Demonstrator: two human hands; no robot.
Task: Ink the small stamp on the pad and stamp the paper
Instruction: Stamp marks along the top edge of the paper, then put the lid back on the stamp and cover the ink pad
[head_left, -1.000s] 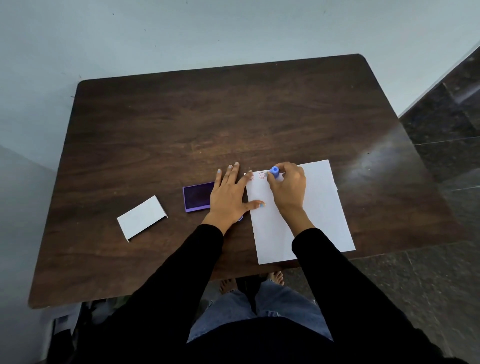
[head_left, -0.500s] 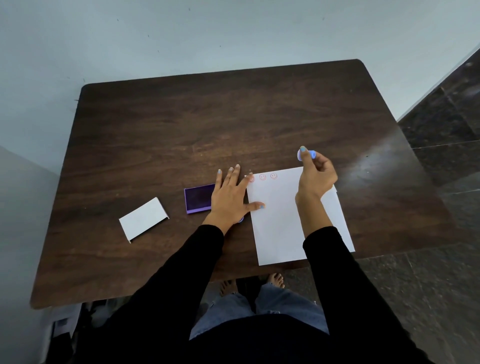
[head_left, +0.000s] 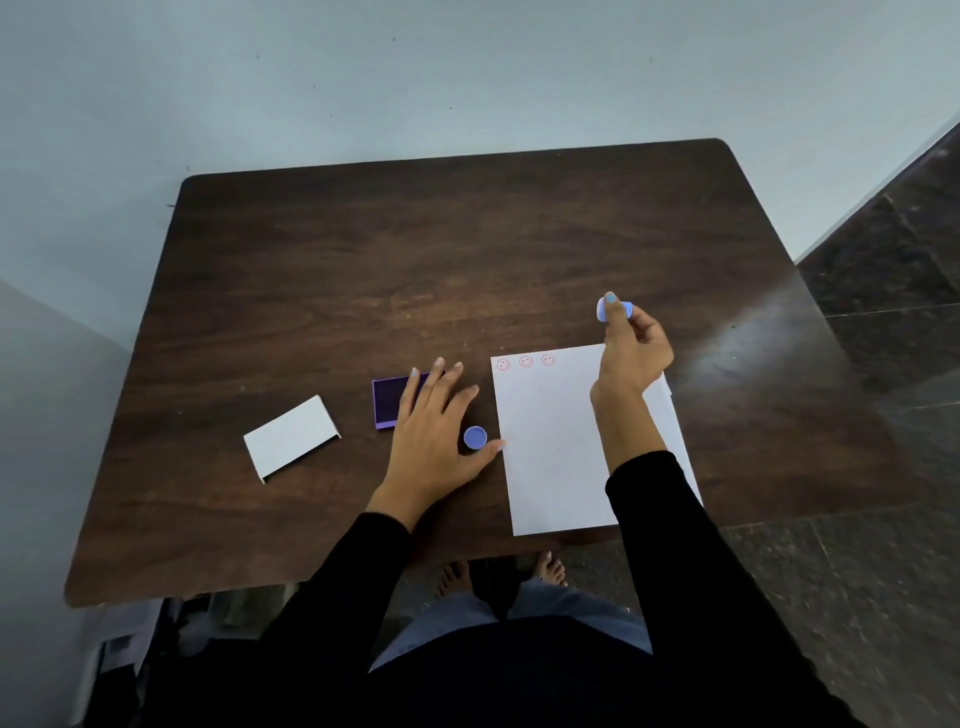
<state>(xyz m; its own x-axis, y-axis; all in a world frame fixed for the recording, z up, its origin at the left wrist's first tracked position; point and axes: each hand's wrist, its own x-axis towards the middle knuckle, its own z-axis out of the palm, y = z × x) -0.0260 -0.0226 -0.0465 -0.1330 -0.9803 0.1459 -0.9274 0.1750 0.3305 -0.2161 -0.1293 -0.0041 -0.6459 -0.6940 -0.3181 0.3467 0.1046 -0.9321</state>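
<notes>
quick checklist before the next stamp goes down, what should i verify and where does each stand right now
1. Small blue stamp gripped in the right hand: ok, pinched at the fingertips above the table.
2. Purple ink pad uncovered: ok, but the left hand lies over its right part.
3. Stamp face inked: cannot tell, the face is hidden.
4. Free space on the white paper sheet: ok, only three red smiley prints along the top edge.
5. Paper held steady: not ok, just the left thumb tip reaches its edge.
6. Small round blue cap clear of the paper: ok, it sits beside the sheet on the dark wooden table.
</notes>
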